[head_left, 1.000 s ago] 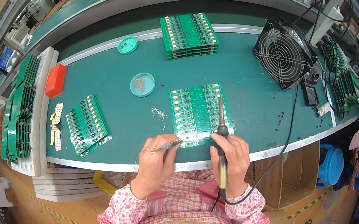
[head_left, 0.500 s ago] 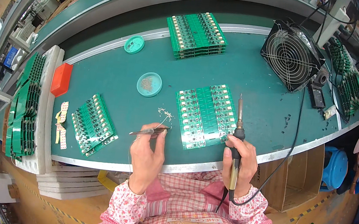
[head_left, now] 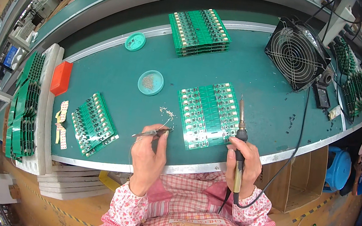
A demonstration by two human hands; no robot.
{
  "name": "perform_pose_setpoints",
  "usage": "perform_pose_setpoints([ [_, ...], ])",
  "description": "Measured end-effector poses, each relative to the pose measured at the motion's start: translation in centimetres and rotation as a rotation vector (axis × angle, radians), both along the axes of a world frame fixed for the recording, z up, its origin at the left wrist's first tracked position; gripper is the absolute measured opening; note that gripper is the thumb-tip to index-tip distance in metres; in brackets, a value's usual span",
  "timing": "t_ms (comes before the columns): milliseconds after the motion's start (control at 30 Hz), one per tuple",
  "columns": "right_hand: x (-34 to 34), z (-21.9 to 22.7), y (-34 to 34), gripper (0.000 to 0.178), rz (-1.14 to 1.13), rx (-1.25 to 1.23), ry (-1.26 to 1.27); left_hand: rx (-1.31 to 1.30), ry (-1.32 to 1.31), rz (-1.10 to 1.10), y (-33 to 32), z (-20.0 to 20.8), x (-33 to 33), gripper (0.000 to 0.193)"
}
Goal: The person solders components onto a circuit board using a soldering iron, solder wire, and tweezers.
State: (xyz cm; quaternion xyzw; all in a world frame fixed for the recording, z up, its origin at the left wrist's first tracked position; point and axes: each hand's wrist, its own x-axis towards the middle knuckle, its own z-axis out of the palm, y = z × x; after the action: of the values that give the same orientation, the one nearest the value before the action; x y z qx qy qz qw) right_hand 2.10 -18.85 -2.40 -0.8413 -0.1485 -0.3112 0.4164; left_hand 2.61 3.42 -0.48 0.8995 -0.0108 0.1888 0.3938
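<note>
My left hand (head_left: 148,161) is closed on dark tweezers (head_left: 149,133), whose tips point right, just left of a green circuit board (head_left: 205,114). A thin solder wire (head_left: 167,121) rises from the same fingers. My right hand (head_left: 247,165) grips a soldering iron (head_left: 242,134) by its handle. Its tip points away from me beside the board's right edge, and my right fingers are at the board's near right corner. The board lies flat, with rows of small parts along its sides. Small pale pieces (head_left: 166,111) are scattered beyond the tweezers.
At the back stand a stack of boards (head_left: 199,32) and a black fan (head_left: 296,55). Two turquoise dishes (head_left: 160,90) lie left of centre. More boards (head_left: 94,124), a red box (head_left: 61,78) and a foam block (head_left: 43,140) are leftward. The iron's cord (head_left: 298,139) loops at right.
The view has shifted slightly, with the fan and cord a little further right. Both hands keep their holds on the tools and have barely moved.
</note>
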Motion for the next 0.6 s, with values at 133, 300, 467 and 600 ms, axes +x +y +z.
perform_pose_setpoints([
  [133, 0.00, 0.00, 0.00, 0.034, 0.007, 0.003, 0.001, 0.012, -0.003, -0.003, -0.02, 0.01, 0.02, 0.010],
  [300, 0.05, 0.04, 0.02, 0.033, 0.009, 0.003, -0.002, 0.037, 0.000, -0.004, -0.05, 0.09, 0.01, 0.010],
  [467, 0.07, -0.06, -0.01, 0.032, 0.010, 0.013, -0.013, 0.045, -0.002, 0.004, -0.04, -0.14, -0.17, 0.011],
  [600, 0.06, -0.12, 0.00, 0.033, 0.011, 0.018, -0.007, 0.063, -0.020, -0.004, 0.05, -0.16, -0.26, 0.009],
])
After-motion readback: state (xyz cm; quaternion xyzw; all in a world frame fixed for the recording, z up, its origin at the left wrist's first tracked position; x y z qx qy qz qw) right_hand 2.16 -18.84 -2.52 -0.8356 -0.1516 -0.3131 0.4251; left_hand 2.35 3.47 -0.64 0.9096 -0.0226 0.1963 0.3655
